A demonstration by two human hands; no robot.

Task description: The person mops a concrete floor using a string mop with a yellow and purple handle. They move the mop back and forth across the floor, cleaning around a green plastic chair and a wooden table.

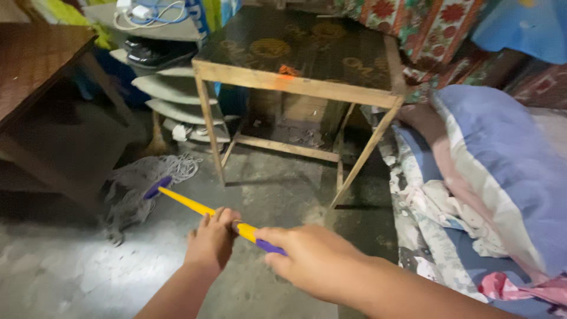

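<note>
Hands come first, nearest of all: the right hand is wrapped over the purple end of a mop handle, its grip pressed shut around it, and just ahead the left hand curls closed on the yellow shaft. Set one behind the other like that, the hands seem placed to steer the long pole, rear hand pushing, front hand guiding. The handle slants away to the left and far, ending in a purple socket at the mop head, whose grey strings lie spread on the concrete floor, which looks wet and shiny there. To the right, a bed heaped with blue and patterned bedding sits close by. Farther off stands a wooden table with a dark top and bare legs. Left of it, a shelf rack holds shoes, and a dark wooden table fills the far left corner.
</note>
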